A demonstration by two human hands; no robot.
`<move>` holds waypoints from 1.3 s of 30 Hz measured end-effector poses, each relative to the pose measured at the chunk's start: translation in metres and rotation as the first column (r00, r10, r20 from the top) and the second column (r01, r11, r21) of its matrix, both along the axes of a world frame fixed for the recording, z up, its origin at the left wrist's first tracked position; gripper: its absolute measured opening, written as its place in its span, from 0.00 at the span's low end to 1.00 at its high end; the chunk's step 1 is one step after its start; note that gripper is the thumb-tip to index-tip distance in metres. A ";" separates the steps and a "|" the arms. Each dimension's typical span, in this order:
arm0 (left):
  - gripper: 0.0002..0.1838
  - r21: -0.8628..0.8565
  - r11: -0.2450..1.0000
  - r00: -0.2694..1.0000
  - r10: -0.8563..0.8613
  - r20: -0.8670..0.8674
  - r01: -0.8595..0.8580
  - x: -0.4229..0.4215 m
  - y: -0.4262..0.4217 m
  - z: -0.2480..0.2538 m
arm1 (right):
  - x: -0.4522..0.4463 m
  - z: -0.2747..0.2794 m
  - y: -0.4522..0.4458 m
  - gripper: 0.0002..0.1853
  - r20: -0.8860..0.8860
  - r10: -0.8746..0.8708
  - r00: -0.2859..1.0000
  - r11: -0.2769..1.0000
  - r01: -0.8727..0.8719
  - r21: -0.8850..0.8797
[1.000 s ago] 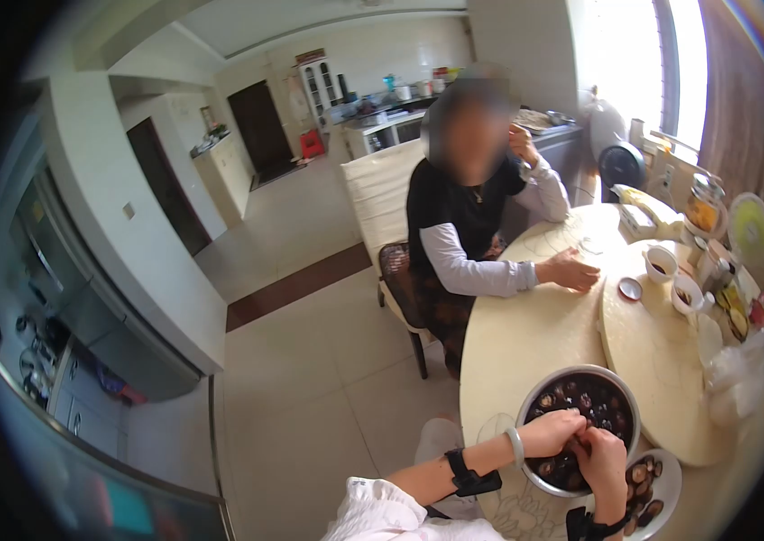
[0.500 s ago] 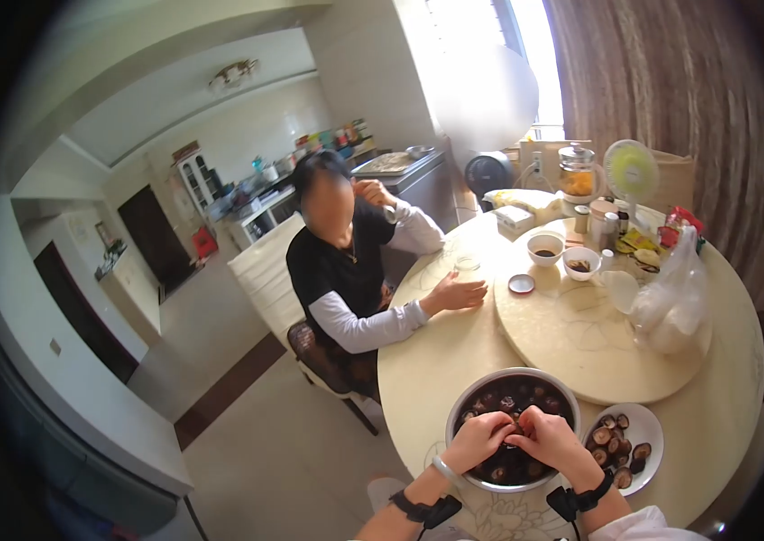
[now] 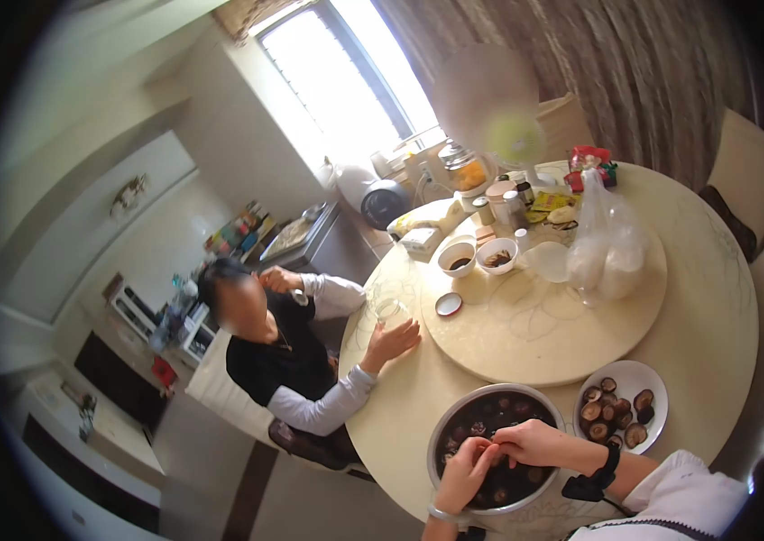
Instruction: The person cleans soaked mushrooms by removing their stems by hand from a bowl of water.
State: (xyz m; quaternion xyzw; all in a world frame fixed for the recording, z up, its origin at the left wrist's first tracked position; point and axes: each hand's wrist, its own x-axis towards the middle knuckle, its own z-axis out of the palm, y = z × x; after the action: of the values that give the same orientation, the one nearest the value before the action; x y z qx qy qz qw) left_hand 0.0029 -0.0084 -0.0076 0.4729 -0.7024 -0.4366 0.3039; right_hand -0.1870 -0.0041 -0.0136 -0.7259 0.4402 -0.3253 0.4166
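A metal bowl holds dark liquid with several shiitake mushrooms in it. Over it, my left hand and my right hand meet with fingertips pinched together. Whatever sits between those fingers is small and mostly hidden; I cannot make it out. A band is on my left wrist, and a black strap circles my right wrist. Just right of the bowl, a white plate carries several brown shiitake mushrooms.
On the round table's turntable stand a plastic bag, two small bowls, a lid and jars. Behind are a glass kettle and a green fan. Another person sits at the left, a hand on the table.
My view has turned and tilted, so the room and the other person appear further left and lower. Both my hands stay pinched together over the bowl.
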 end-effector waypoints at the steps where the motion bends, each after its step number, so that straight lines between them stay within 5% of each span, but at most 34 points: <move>1: 0.09 0.003 1.000 1.000 0.001 -0.005 -0.001 0.001 -0.002 -0.006 | 0.000 0.001 0.000 0.07 0.026 -0.020 0.999 1.000 0.020 -0.004; 10: 0.08 -0.115 0.989 0.995 0.088 -0.047 -0.093 0.007 0.005 -0.009 | 0.000 0.000 -0.001 0.08 0.036 0.036 0.999 0.991 -0.040 0.126; 13: 0.08 -0.078 0.995 0.998 0.059 -0.003 -0.059 0.004 0.005 -0.009 | 0.003 -0.007 0.003 0.08 -0.143 -0.058 0.988 0.998 0.054 -0.036; 15: 0.10 -0.261 0.965 0.997 0.021 0.078 0.000 0.001 0.004 -0.006 | 0.006 -0.009 0.008 0.06 -0.241 -0.251 0.938 0.919 0.152 -0.363; 21: 0.15 -0.229 0.953 0.958 -0.141 0.252 0.200 0.002 0.000 -0.015 | 0.004 -0.015 0.010 0.04 -0.463 -0.203 0.863 0.939 0.037 -0.342; 24: 0.16 -0.202 0.957 0.941 -0.141 0.308 0.210 0.004 0.000 -0.018 | 0.002 -0.009 0.006 0.02 -0.266 -0.205 0.942 0.923 0.096 -0.371; 27: 0.17 -0.100 0.982 0.984 -0.154 0.087 0.162 0.003 -0.002 -0.011 | -0.003 -0.004 0.002 0.02 -0.085 -0.205 0.975 0.913 0.159 -0.375; 29: 0.19 -0.016 0.992 0.988 -0.129 -0.090 0.128 0.006 0.000 -0.008 | -0.003 0.015 0.007 0.05 0.079 -0.148 0.986 0.989 0.147 0.019; 33: 0.20 -0.089 0.992 0.995 -0.091 -0.040 0.087 0.006 0.000 -0.012 | -0.002 0.020 0.006 0.07 0.058 -0.077 0.995 0.996 0.074 0.043; 36: 0.21 -0.239 0.963 0.992 -0.110 0.059 0.121 0.001 0.002 -0.018 | 0.000 0.009 0.007 0.08 -0.180 -0.110 0.977 0.974 0.069 -0.218; 39: 0.21 -0.160 0.979 0.992 -0.120 0.034 0.124 0.000 0.003 -0.016 | 0.001 0.010 0.006 0.06 -0.227 -0.111 0.968 0.964 0.049 -0.261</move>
State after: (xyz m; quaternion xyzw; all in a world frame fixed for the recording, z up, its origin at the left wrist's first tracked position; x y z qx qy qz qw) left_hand 0.0027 -0.0050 -0.0232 0.4080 -0.7668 -0.3903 0.3053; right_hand -0.1859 0.0015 -0.0032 -0.7884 0.4713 -0.3057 0.2508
